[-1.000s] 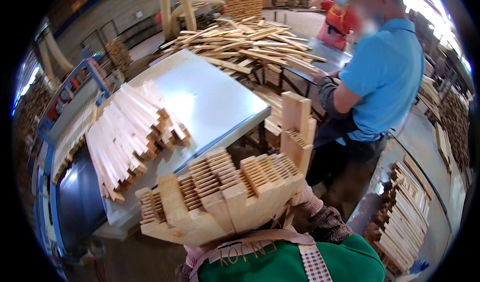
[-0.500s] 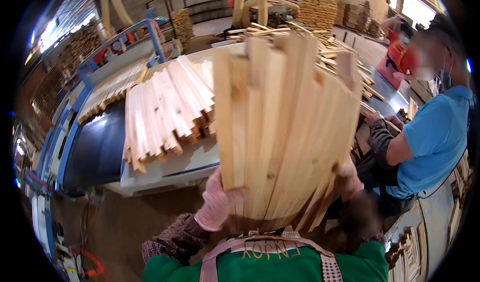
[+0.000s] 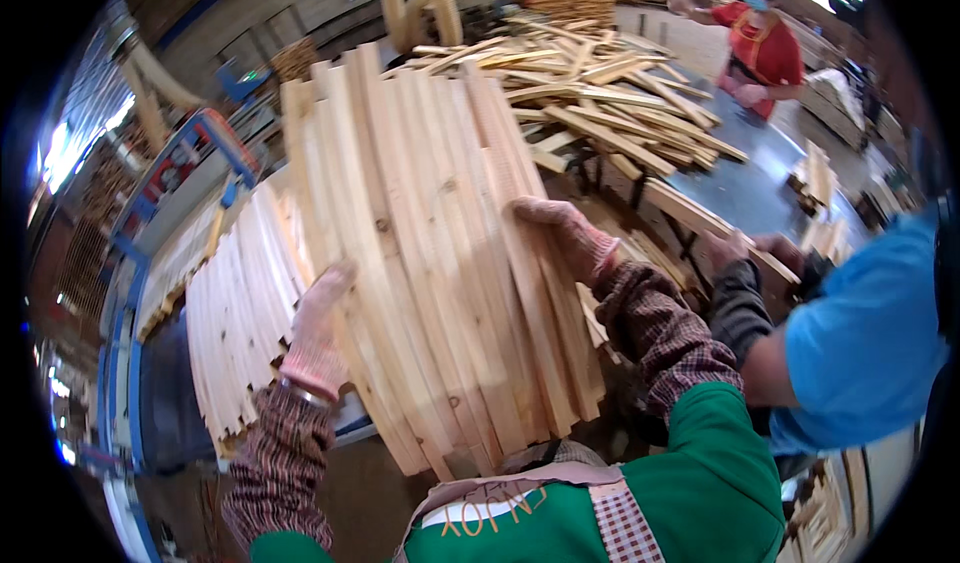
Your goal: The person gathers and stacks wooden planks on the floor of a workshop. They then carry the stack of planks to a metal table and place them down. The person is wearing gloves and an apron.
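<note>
A wide row of pale wooden strips (image 3: 420,253), set side by side with uneven ends, is held up in front of me between both hands. My left hand (image 3: 318,328), in a pinkish work glove, grips the row's left edge. On the right edge, my right hand (image 3: 568,235), gloved alike, has its thumb over the face of the outer strips; its other fingers are hidden. Behind my left hand lies another row of wooden strips (image 3: 235,308), on a dark conveyor belt (image 3: 165,393).
A blue-framed machine (image 3: 215,138) stands at the left. Loose strips (image 3: 600,88) lie heaped at the back, beside a metal tabletop (image 3: 760,168). Close on my right, a co-worker in a blue shirt (image 3: 860,328) holds a wooden piece (image 3: 700,213). A person in red (image 3: 765,53) stands farther off.
The held row of strips has shifted left in view and now leans to the left. My right hand grips it higher along its edge. The view has turned toward the right.
</note>
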### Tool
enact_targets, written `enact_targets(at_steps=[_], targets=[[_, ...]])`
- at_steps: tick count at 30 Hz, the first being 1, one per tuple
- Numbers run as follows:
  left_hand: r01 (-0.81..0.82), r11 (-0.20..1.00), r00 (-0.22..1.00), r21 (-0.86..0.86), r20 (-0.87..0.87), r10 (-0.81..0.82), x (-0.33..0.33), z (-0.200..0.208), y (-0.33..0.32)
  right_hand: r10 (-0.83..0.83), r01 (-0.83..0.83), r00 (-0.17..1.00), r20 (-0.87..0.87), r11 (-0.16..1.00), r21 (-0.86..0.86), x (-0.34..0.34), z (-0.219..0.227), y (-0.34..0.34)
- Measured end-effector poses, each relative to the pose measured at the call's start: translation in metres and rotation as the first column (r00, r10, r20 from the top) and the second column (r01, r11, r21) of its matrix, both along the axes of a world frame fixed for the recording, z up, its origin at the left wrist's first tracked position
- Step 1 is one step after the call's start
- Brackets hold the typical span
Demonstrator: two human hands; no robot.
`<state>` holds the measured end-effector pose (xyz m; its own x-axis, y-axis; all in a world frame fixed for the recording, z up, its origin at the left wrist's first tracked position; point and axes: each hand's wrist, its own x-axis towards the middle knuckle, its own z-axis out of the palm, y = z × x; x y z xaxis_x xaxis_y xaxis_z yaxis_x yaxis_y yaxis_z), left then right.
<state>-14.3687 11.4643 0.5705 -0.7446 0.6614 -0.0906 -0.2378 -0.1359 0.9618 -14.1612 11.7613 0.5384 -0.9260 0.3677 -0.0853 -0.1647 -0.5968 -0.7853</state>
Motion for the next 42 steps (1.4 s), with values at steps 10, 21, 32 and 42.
enact_targets(at_steps=[10, 21, 32, 42], targets=[[-0.093, 0.950, 0.995, -0.298, -0.067, 0.076, -0.053, -0.033, 0.015, 0.134, -0.133, 0.981, 0.140, 0.991, -0.019, -0.049, -0.023, 0.021], [-0.094, 0.825, 0.993, -0.557, -0.113, 0.037, -0.113, -0.114, 0.087, 0.052, -0.186, 0.943, 0.330, 0.902, 0.390, -0.139, -0.100, 0.098], [-0.520, 0.316, 0.408, -0.794, -0.555, -0.725, -0.091, -0.013, 0.092, -0.039, -0.109, 0.931, 0.363, 0.919, 0.379, -0.156, -0.094, 0.084], [-0.222, 0.744, -0.021, -0.630, -0.760, -0.650, 0.000, -0.024, 0.068, -0.591, -0.547, 0.629, 0.505, 0.125, 0.828, -0.187, -0.050, 0.018]])
